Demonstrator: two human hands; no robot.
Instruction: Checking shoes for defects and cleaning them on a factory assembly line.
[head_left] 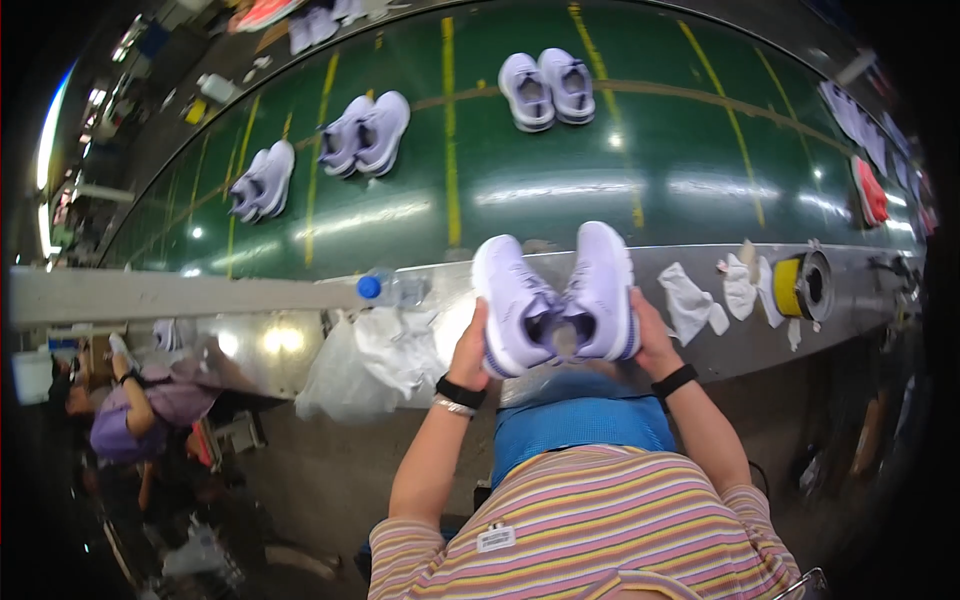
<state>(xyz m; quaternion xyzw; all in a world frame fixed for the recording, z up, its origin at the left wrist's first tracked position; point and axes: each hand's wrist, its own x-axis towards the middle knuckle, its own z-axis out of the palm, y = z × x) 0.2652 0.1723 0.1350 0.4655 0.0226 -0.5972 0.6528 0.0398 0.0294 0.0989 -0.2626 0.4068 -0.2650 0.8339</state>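
Note:
A pair of lavender sneakers with white soles is held up in front of me, toes pointing away, over the near metal ledge. My left hand (469,346) is closed on the outer side of the left sneaker (512,300). On the other side, my right hand (652,334) grips the right sneaker (603,285) by its outer sole. The heels come close together while the toes spread apart. Most of my fingers are hidden beneath and behind the shoes.
Beyond the metal ledge (650,262) runs a green conveyor belt (400,235) with yellow lines, carrying several sneaker pairs (547,90). White cloths (690,303), a yellow-labelled roll (803,287), a blue-capped bottle (405,288) and a plastic bag (345,375) lie along the ledge. A co-worker (130,420) is at left.

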